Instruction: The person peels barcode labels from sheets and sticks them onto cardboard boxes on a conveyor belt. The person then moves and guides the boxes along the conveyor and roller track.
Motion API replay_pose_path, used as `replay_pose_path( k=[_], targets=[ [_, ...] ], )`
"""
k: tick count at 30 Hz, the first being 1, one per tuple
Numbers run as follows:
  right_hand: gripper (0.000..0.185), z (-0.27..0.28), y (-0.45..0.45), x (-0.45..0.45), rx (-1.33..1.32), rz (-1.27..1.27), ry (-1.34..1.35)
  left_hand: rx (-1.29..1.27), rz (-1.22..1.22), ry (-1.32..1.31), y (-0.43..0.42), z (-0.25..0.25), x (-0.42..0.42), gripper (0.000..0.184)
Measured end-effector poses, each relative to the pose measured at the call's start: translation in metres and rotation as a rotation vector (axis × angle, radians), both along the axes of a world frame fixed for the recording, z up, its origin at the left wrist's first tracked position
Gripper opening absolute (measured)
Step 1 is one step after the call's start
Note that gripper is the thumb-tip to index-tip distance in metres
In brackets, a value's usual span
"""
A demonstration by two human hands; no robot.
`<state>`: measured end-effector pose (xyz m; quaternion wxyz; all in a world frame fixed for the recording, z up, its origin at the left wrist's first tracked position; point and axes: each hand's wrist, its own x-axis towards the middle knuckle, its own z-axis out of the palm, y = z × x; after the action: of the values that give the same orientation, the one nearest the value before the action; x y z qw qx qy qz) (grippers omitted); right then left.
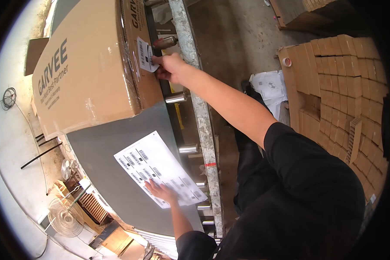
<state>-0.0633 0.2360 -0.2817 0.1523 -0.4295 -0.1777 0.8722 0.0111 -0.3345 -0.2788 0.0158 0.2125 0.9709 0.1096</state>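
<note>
My right hand (171, 68) is at the side of a large brown cardboard box (86, 60) printed GARVEE. Its thumb and fingers pinch the lower edge of a white barcode label (145, 55), which lies against the taped box side. My left hand (161, 191) rests with fingers spread on a white sheet of barcode labels (154, 164). Under the sheet is a grey flat surface (99, 147), which also carries the box.
A metal rail (199, 108) with rollers (188, 148) runs along the near side. Stacked cardboard (342, 86) stands on the right, with white paper (268, 89) near my feet. A wire fan (66, 216) is at the lower left.
</note>
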Motion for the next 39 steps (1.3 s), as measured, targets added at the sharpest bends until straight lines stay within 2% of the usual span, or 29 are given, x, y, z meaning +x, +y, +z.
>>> replay_pose_path(
  k=[6, 9, 12, 15, 24, 27, 33, 39],
  targets=[
    [0.013, -0.019, 0.012, 0.002, -0.267, 0.055, 0.215, -0.018, -0.011, 0.014, -0.002, -0.001, 0.000, 0.063],
    [0.012, -0.016, 0.012, 0.002, -0.188, 0.107, 0.126, -0.022, -0.015, 0.022, -0.002, -0.001, 0.000, 0.063],
    [0.012, -0.013, 0.013, 0.002, 0.004, 0.154, 0.107, -0.025, -0.020, 0.029, -0.001, -0.002, -0.002, 0.063],
    [0.014, -0.008, 0.007, 0.003, 0.058, 0.104, 0.078, -0.017, 0.002, 0.011, 0.000, -0.001, -0.001, 0.064],
    [0.013, -0.018, 0.000, 0.002, 0.150, 0.014, 0.150, -0.012, 0.025, 0.022, -0.001, -0.003, 0.000, 0.065],
    [0.019, -0.021, -0.002, 0.005, 0.161, 0.036, 0.181, -0.016, 0.026, 0.033, 0.000, -0.002, -0.002, 0.064],
    [0.015, -0.030, -0.009, 0.006, 0.149, -0.019, 0.217, -0.022, 0.029, 0.032, 0.001, -0.001, -0.001, 0.065],
    [0.013, -0.034, -0.004, 0.001, 0.193, 0.129, 0.061, -0.038, 0.027, 0.030, -0.002, -0.003, -0.002, 0.064]
  ],
)
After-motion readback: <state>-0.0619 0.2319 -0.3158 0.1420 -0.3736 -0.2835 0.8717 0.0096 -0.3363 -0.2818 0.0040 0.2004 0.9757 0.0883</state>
